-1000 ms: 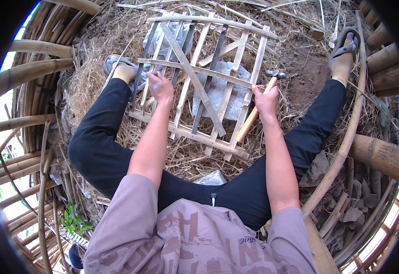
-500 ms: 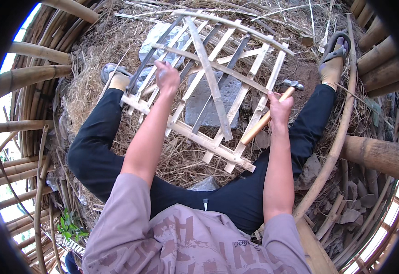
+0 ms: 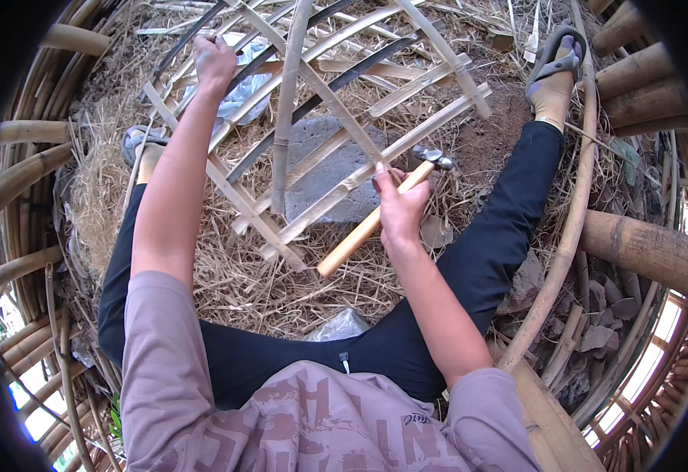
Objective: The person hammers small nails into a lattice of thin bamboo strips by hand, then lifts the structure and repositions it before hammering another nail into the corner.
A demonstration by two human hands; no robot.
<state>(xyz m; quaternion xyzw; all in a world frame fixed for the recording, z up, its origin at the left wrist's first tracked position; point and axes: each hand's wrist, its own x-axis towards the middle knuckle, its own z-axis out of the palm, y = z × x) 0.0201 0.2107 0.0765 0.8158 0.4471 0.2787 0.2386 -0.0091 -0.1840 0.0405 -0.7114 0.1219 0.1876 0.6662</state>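
Clasping hammer (image 3: 368, 226) and lattice (image 3: 286, 110) together, the right hand (image 3: 403, 208) could let either slip; whether the left hand (image 3: 214, 63) grips is unclear.

Slat lattice (image 3: 322, 86): far end cut off by the upper picture edge. Left hand (image 3: 216, 61): fingertips indistinct; contact with the lattice cannot be determined. Hammer (image 3: 352, 243): part of handle concealed by the right hand (image 3: 404, 206). Grey slab (image 3: 308, 139): partly covered by the lattice. T-shirt (image 3: 312, 425): cut off at the lower edge.
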